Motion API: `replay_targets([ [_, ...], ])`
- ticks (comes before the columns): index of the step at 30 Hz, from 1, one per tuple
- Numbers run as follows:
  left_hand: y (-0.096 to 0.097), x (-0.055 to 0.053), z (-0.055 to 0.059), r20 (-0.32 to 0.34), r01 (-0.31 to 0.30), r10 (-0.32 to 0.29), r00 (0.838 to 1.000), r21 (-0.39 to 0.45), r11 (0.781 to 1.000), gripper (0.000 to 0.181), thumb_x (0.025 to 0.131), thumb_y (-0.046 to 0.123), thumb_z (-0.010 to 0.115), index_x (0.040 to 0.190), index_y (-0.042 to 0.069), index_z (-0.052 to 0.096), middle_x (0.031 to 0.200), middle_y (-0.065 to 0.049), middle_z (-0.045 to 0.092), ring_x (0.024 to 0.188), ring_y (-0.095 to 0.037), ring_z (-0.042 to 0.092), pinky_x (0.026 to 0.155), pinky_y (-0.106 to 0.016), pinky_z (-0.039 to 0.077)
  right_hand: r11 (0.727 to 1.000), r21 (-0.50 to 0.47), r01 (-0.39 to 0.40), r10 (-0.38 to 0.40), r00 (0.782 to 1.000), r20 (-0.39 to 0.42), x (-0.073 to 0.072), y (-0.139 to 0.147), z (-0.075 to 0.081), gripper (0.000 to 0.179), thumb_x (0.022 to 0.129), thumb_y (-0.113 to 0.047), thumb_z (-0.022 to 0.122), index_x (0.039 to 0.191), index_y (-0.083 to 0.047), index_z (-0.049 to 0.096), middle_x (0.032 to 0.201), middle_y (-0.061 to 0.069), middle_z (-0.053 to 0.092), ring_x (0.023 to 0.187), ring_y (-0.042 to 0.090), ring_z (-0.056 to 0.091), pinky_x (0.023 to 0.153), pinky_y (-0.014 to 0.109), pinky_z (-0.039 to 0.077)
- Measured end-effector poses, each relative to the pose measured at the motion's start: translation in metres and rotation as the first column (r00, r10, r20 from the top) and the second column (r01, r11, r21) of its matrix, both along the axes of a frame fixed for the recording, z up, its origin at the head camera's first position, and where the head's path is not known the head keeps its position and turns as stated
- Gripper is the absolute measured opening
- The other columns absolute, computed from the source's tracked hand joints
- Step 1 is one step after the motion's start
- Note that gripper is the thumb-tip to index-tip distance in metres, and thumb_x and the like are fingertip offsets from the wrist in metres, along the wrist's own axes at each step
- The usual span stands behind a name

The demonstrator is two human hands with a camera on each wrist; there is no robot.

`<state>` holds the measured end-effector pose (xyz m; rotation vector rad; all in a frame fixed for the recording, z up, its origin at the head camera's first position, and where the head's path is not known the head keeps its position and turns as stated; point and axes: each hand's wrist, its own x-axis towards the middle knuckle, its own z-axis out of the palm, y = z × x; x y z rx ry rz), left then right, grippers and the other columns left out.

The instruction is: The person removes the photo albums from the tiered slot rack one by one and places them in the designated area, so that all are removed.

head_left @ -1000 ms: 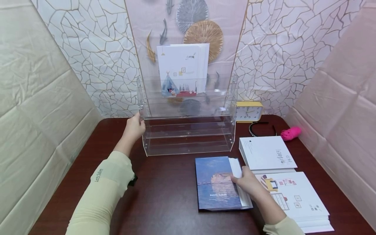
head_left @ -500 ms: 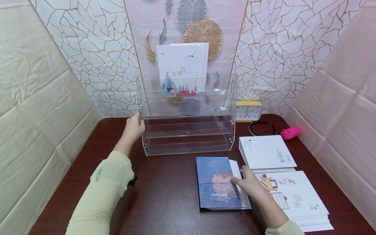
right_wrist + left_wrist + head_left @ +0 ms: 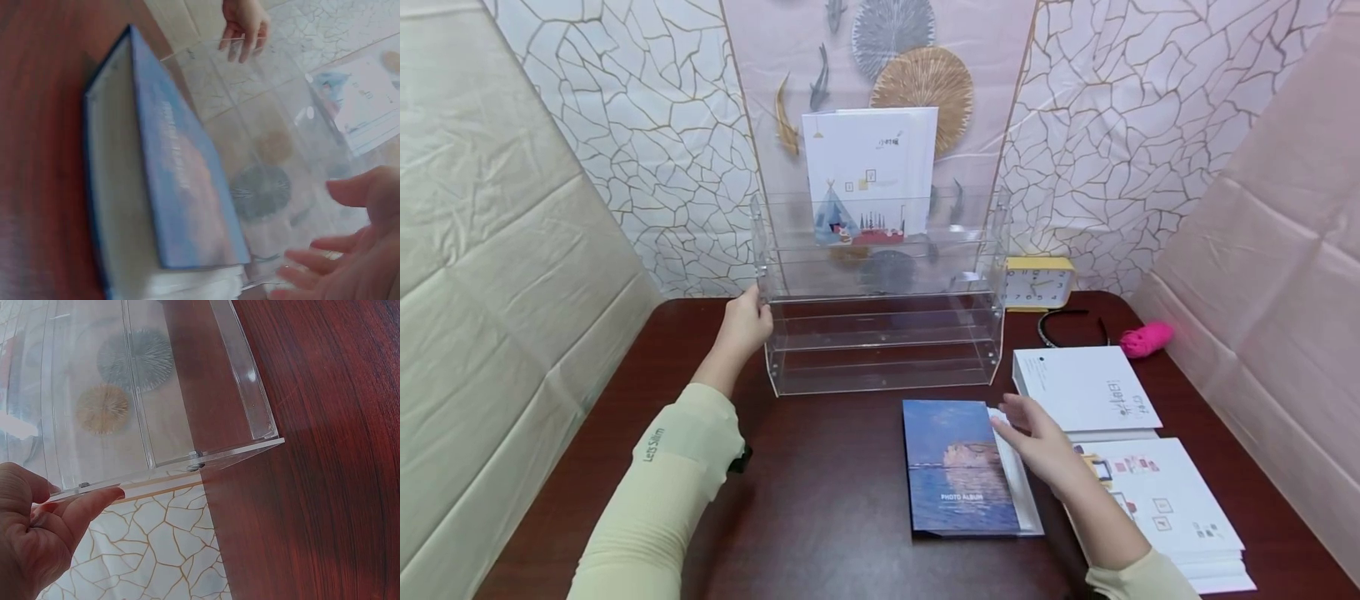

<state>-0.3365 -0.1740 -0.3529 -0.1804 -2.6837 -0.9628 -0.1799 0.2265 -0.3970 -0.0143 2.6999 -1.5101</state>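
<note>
My left hand (image 3: 745, 327) pinches the left side panel of a clear acrylic tiered rack (image 3: 880, 333), thumb on one face and fingers on the other in the left wrist view. A blue photo album (image 3: 955, 467) with a sea-and-rock cover lies on the table in front of the rack. Just beyond the album's right edge is my right hand (image 3: 1041, 442), its fingers spread and holding nothing. The right wrist view, blurred, shows these fingers apart from the album. A white album (image 3: 868, 158) with a tent drawing stands upright in the rack's top tier.
Right of the blue album lie a white album (image 3: 1086, 387) and a stack of white albums (image 3: 1172, 500). Behind them are a yellow clock (image 3: 1037, 283), a black headband (image 3: 1045, 332) and a pink yarn bundle (image 3: 1146, 339). Fabric walls (image 3: 512, 250) enclose the table.
My right hand has let go of the blue album and moved up and slightly right, fingers spreading. The album turned slightly earlier and now lies still. My left hand keeps its place on the rack.
</note>
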Motion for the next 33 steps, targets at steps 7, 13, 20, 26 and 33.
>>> replay_targets([
  [7,-0.001,0.001,0.000,-0.014,-0.001,0.001,1.000,-0.003,1.000,0.023,0.093,0.002,0.045,0.112,-0.010,0.050,0.081,-0.021,0.058,0.071,-0.032,0.055,0.064,-0.043,0.046,0.990,-0.123,-0.064,0.035,0.973,-0.227,-0.012,0.003,0.031,0.036,0.096,-0.021,0.054,0.122,0.004,0.053,0.119,0.021,0.058,0.107,0.016,0.055,0.086,0.020,0.043],
  [13,-0.002,0.001,0.000,0.000,0.005,-0.005,1.000,0.001,1.000,0.022,0.093,0.003,0.044,0.112,-0.009,0.049,0.083,-0.022,0.058,0.070,-0.031,0.055,0.064,-0.042,0.046,0.974,-0.159,-0.162,0.100,0.935,-0.340,-0.030,0.002,0.067,0.033,0.096,-0.020,0.056,0.118,0.003,0.055,0.115,0.021,0.060,0.102,0.010,0.057,0.083,0.017,0.045],
  [20,-0.001,-0.001,-0.002,-0.007,0.014,-0.014,1.000,0.004,1.000,0.022,0.093,0.002,0.044,0.111,-0.009,0.050,0.082,-0.021,0.057,0.070,-0.031,0.054,0.064,-0.043,0.045,0.940,-0.194,-0.282,0.171,0.878,-0.447,-0.054,-0.011,0.115,0.032,0.093,-0.012,0.058,0.118,0.008,0.054,0.112,0.015,0.063,0.102,0.013,0.060,0.085,0.020,0.046],
  [26,-0.001,-0.001,-0.003,0.021,0.007,-0.007,1.000,0.002,1.000,0.022,0.093,0.003,0.044,0.111,-0.008,0.050,0.082,-0.019,0.057,0.073,-0.032,0.054,0.066,-0.043,0.045,0.894,-0.287,-0.343,0.186,0.869,-0.459,-0.081,-0.023,0.140,0.030,0.092,-0.011,0.060,0.115,0.007,0.055,0.110,0.013,0.064,0.102,0.018,0.061,0.085,0.022,0.047],
  [33,-0.003,-0.003,-0.002,0.015,0.002,-0.002,1.000,0.003,1.000,0.028,0.094,0.004,0.044,0.118,-0.008,0.049,0.087,-0.022,0.060,0.079,-0.033,0.056,0.070,-0.044,0.047,0.806,-0.443,-0.392,0.131,0.848,-0.513,-0.124,-0.035,0.161,0.023,0.088,-0.001,0.063,0.109,0.007,0.058,0.103,0.013,0.066,0.096,0.021,0.063,0.082,0.027,0.049],
])
